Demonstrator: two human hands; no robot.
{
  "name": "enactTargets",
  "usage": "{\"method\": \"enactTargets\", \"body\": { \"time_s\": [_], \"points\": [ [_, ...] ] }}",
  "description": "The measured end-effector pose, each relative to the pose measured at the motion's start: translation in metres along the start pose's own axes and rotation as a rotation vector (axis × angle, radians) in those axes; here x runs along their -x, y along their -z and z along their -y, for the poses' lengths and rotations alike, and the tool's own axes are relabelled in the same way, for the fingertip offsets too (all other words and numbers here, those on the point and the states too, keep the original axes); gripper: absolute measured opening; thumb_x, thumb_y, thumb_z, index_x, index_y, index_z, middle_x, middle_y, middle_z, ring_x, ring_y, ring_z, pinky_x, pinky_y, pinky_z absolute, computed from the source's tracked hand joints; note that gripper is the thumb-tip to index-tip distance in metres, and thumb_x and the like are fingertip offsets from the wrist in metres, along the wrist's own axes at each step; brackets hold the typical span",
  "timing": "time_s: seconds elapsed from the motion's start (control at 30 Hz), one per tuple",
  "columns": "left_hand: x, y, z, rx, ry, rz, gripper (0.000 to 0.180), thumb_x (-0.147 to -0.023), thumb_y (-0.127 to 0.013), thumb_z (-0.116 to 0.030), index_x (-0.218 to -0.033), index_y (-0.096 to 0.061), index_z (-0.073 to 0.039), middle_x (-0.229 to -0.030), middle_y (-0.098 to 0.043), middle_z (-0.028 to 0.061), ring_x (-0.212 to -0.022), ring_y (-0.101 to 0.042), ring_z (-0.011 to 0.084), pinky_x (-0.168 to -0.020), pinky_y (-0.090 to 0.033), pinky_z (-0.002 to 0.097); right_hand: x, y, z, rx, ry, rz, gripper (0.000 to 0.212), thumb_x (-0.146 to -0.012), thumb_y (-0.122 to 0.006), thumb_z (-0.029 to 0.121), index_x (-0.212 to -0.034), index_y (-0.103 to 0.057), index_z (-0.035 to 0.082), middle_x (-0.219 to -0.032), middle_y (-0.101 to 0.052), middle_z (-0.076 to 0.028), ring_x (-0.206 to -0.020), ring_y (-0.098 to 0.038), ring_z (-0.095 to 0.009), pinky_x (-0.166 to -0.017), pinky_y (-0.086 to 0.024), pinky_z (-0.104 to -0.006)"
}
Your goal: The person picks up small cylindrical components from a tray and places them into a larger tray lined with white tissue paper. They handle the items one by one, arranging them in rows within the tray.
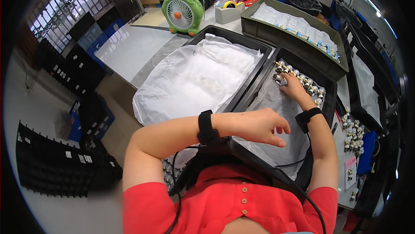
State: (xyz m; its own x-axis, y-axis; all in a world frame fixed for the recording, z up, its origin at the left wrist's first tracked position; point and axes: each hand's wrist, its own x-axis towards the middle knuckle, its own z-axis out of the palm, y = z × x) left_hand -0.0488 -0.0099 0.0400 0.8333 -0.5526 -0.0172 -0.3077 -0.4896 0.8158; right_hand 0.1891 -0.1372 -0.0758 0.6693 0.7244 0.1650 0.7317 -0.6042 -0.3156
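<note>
My right hand [294, 88] reaches into the far part of a black tray [330, 88] lined with white paper. Its fingers close on a small figurine [283, 82], largely hidden by the fingertips. Beside it, several small white, dark and gold figurines [308, 82] stand in rows along the tray's far side. Over the near part of the same tray hovers my left hand [264, 127], with nothing in it and its thumb apart from the loosely bent fingers. Beneath it lies the white paper sheet [276, 109].
Left of this tray, another black tray [212, 28] holds crumpled white paper. A green fan [182, 11] stands behind it. An olive bin [294, 35] holds paper and small blue-and-white pieces. More figurines [353, 134] lie at right. Cables [173, 169] hang from both wrist straps.
</note>
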Motion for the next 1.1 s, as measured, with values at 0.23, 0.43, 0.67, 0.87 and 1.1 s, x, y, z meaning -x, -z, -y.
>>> {"method": "enactTargets", "body": {
  "time_s": [0.23, 0.43, 0.67, 0.87, 1.1],
  "points": [
    [0.006, 0.003, -0.013, 0.42, 0.065, 0.016, 0.041, -0.086, -0.062, -0.029, -0.114, -0.056, 0.0, -0.102, -0.063, 0.0108, -0.093, -0.06, 0.0169, -0.081, -0.048, 0.0295, -0.002, -0.01, -0.006, 0.003, 0.023, -0.016, 0.044, -0.071, -0.068, 0.011, -0.112, -0.053, 0.009, -0.102, -0.056, -0.018, -0.096, -0.056, -0.037, -0.082, -0.046, -0.0421],
    [-0.003, 0.007, -0.008, 0.578, 0.16, -0.059, 0.035, -0.086, -0.063, -0.023, -0.111, -0.057, 0.0, -0.101, -0.061, 0.0069, -0.092, -0.058, 0.0121, -0.085, -0.046, 0.0258, -0.003, -0.009, -0.006, 0.022, 0.014, -0.001, 0.042, -0.071, -0.068, 0.01, -0.111, -0.053, 0.01, -0.102, -0.056, -0.017, -0.096, -0.056, -0.036, -0.081, -0.047, -0.0418],
    [0.006, 0.0, -0.006, 0.655, 0.143, -0.101, 0.031, -0.087, -0.061, -0.021, -0.11, -0.057, 0.001, -0.1, -0.061, 0.0059, -0.091, -0.058, 0.0103, -0.085, -0.046, 0.0247, -0.003, -0.009, -0.005, 0.027, 0.008, 0.002, 0.044, -0.072, -0.066, 0.011, -0.114, -0.052, 0.01, -0.105, -0.056, -0.015, -0.097, -0.057, -0.035, -0.082, -0.046, -0.0423],
    [0.007, -0.001, -0.003, 0.674, 0.124, -0.115, 0.03, -0.088, -0.06, -0.02, -0.111, -0.057, 0.0, -0.101, -0.061, 0.0058, -0.091, -0.059, 0.0107, -0.085, -0.045, 0.0251, -0.001, -0.01, -0.004, 0.028, -0.003, -0.017, 0.046, -0.071, -0.066, 0.011, -0.115, -0.052, 0.01, -0.102, -0.057, -0.016, -0.096, -0.056, -0.035, -0.082, -0.046, -0.042],
    [0.004, 0.004, 0.02, 0.8, 0.174, -0.217, 0.029, -0.087, -0.061, -0.021, -0.11, -0.057, -0.003, -0.098, -0.061, 0.0044, -0.089, -0.058, 0.0102, -0.08, -0.044, 0.023, -0.003, -0.009, -0.006, 0.05, -0.024, 0.02, 0.047, -0.073, -0.066, 0.013, -0.117, -0.051, 0.011, -0.105, -0.057, -0.015, -0.099, -0.056, -0.035, -0.083, -0.046, -0.0424]
  ]
}}
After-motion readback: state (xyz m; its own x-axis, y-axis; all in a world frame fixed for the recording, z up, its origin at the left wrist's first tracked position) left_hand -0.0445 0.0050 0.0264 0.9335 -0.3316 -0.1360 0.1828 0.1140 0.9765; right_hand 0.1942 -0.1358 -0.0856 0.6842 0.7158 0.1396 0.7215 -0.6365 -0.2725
